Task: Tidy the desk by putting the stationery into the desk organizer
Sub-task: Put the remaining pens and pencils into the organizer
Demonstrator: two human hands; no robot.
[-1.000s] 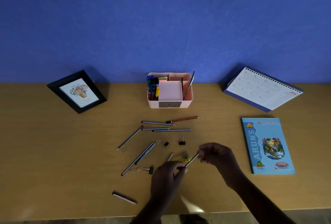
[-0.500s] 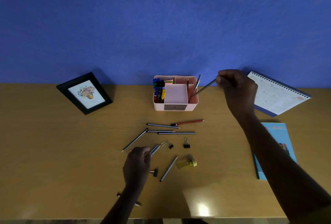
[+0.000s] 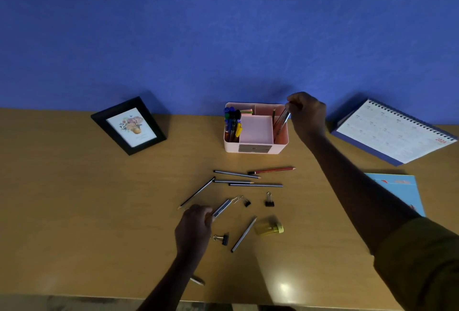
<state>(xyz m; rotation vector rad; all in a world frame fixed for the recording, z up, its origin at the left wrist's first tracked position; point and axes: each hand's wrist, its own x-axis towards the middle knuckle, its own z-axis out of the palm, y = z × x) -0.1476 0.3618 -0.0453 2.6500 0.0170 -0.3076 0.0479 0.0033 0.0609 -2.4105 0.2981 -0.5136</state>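
**Organizer** (image 3: 255, 148): pink box at the far edge of the desk (image 3: 74, 211), against the blue wall. It has a raised square tray at its centre and a small grey drawer in its front. The left compartment holds markers (image 3: 232, 122) upright, and the right compartment holds a few leaning pencils.

**Right hand** (image 3: 308, 114): over the organizer's right corner. Its fingers (image 3: 291, 105) pinch the top end of a pencil (image 3: 283, 124), whose lower end is inside the right compartment. The tilted hold at the very top is presumably meant to let it slide down beside the pencils there, like with like.

**Left hand** (image 3: 193, 228): well in front of the organizer, low on the desk. Its fingers (image 3: 207, 214) curl round the near end of a pen (image 3: 222, 207), whose far end points toward the organizer. This is judged to be the next item being taken up while the other hand unloads.

**Loose pencils** (image 3: 255, 184): several dark ones and a red one (image 3: 272, 170) lie flat just in front of the organizer. Another (image 3: 244, 234) lies nearer the person, right of the left hand.

**Clips** (image 3: 269, 202): three, black, scattered between the loose pencils and the left hand.

**Sharpener** (image 3: 269, 228): yellow and translucent, apparently a sharpener, in front of the organizer beyond the clips.

**Not for sorting, by appearance**: frame (image 3: 128, 125) left of the organizer, calendar (image 3: 395, 132) to its right, and notebook (image 3: 397, 191) right of it and nearer.

**Status**: most of the stationery is judged to be outside the organizer.
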